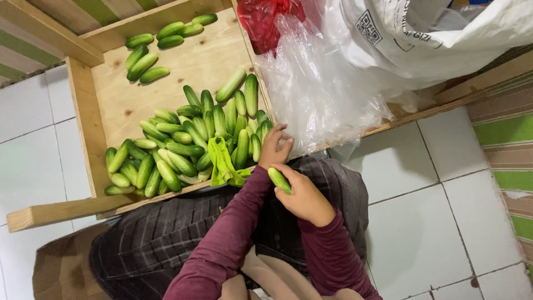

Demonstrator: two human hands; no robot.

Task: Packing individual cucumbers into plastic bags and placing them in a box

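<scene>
My right hand (305,199) grips a small green cucumber (279,180) above my lap, just in front of a wooden crate (82,105). My left hand (274,146) rests with its fingers spread on the near right corner of the crate. It touches the edge of a pile of several cucumbers (177,145) and holds nothing I can make out. A light green cloth or bag (222,161) lies among the cucumbers near that hand. Both arms are in maroon sleeves.
A few more cucumbers (145,62) lie scattered at the crate's far end. A clear plastic bag (325,89), a red bag (267,19) and a white sack (427,33) lie right of the crate. White floor tiles (422,222) surround me; a striped mat (506,145) lies at the right.
</scene>
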